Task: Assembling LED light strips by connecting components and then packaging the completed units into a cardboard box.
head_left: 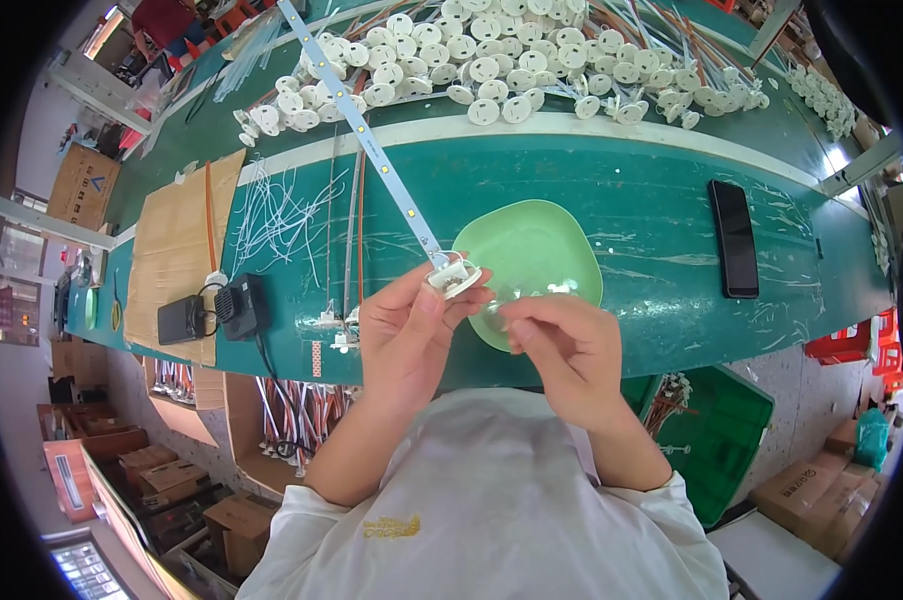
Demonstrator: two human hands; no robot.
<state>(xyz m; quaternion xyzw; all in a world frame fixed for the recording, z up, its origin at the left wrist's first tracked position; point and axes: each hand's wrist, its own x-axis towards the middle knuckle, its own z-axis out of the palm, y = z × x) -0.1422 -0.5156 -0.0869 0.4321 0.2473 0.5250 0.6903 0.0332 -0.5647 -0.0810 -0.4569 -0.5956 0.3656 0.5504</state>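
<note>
Head view: a small white end cap (455, 277) is pinched between the thumb and fingertips of the left hand (409, 335), held up over the near edge of the green workbench (652, 200). A long white LED strip (364, 130) is seated in that cap and runs up and to the left, across the bench, until it is cut off by the top of the picture. The right hand (564, 345) is curled just beside the left, its fingertips drawn together; something tiny and pale seems to be nipped there, but it is too small to be made out, so what is gripped cannot be told. Part of the pale green dish (542, 250) is covered by both hands; a few small white bits are seen in it, their kind unclear.

Further back, a heap of round white caps (492, 60) is spread along the bench, mixed with rods that blur toward the rim. Loose white wires (277, 215) are lying left of the strip, beside a sheet of cardboard (177, 255) and a black adapter (242, 305). A black phone (735, 238) is laid flat to the right. A green crate (727, 425) under the bench is half hidden by the person's sleeve.
</note>
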